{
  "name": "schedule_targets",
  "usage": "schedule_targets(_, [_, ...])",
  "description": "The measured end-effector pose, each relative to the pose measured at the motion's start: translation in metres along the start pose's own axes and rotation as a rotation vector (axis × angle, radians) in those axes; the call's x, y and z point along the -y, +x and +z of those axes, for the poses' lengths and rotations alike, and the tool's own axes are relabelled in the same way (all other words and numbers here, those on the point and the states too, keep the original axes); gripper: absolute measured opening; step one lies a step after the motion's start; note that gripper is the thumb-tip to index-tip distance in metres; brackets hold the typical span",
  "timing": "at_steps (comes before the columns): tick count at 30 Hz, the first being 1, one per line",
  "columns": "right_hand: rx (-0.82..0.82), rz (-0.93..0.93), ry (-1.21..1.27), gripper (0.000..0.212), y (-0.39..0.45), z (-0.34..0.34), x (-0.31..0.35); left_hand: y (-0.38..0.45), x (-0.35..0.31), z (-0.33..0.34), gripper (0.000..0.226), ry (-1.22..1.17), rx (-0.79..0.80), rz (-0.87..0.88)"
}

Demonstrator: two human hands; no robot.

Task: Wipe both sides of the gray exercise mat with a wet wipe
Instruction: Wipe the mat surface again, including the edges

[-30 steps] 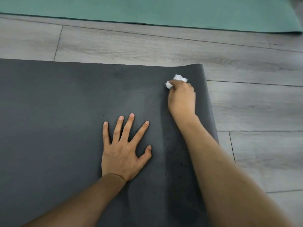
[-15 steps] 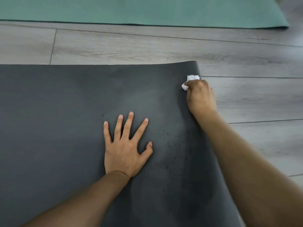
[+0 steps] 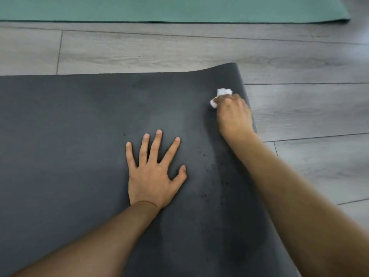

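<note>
head view: the gray exercise mat [image 3: 79, 156] lies flat on the wood-look floor [image 3: 299, 108], filling most of the lower frame. its long axis appears to run left to right, out of frame on the left, and its short end edge slants down the right side. the far right corner curls up slightly off the floor.

the right hand [image 3: 233, 114] sits at that far right corner, just inside the end edge, its fingers curled round a crumpled white wet wipe [image 3: 220, 96] that pokes out past the knuckles and presses on the mat. the hand is a little blurred, so how tightly it grips is hard to judge. its forearm comes in from the lower right, crossing the mat's end edge.

the left hand [image 3: 153, 172] lies palm down on the mat, fingers straight and spread, holding nothing; it seems to pin the mat against the wiping strokes. it is nearer the body and left of the wiping hand, well apart from it.

small dark specks [image 3: 209, 168] lie on the mat between the two hands, nearer the body than the wipe. to reach them the wipe would likely be drawn back along the end edge, which suits the right hand.

a teal mat [image 3: 159, 9] lies across the top of the frame, well apart.
</note>
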State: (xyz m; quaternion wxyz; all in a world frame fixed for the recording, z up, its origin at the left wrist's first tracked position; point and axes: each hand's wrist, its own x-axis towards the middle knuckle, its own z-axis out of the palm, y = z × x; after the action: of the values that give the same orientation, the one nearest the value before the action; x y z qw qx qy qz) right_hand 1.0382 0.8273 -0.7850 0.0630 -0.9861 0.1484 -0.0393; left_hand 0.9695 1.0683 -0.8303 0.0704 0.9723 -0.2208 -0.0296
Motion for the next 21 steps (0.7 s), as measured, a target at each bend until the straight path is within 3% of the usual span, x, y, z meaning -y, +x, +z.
schedule_targets(2, [-0.044, 0.189, -0.033, 0.027, -0.002, -0.008, -0.038, 0.000, -0.001, 0.001, 0.071, 0.006, 0.000, -0.009])
schedule_targets(6, [-0.104, 0.352, 0.124, 0.030, -0.003, 0.000, -0.023, -0.001, -0.002, 0.001, 0.071, 0.006, 0.003, -0.005])
schedule_targets(10, [-0.069, 0.148, 0.309, 0.024, -0.019, 0.012, 0.052, 0.002, -0.003, 0.001, 0.071, 0.014, 0.012, -0.010])
schedule_targets(13, [0.160, -0.178, 0.421, 0.021, -0.033, 0.016, 0.117, 0.000, -0.002, 0.001, 0.068, -0.009, -0.006, -0.002])
schedule_targets(15, [0.249, -0.288, 0.389, 0.018, -0.031, 0.014, 0.120, 0.000, -0.001, 0.001, 0.069, -0.019, -0.010, 0.005])
schedule_targets(17, [0.140, -0.209, 0.234, 0.018, -0.027, 0.013, 0.079, 0.000, -0.001, 0.001, 0.069, -0.004, -0.014, 0.005])
schedule_targets(21, [-0.150, 0.196, 0.115, 0.028, -0.050, 0.007, -0.037, 0.000, -0.003, 0.000, 0.071, 0.018, -0.007, -0.008])
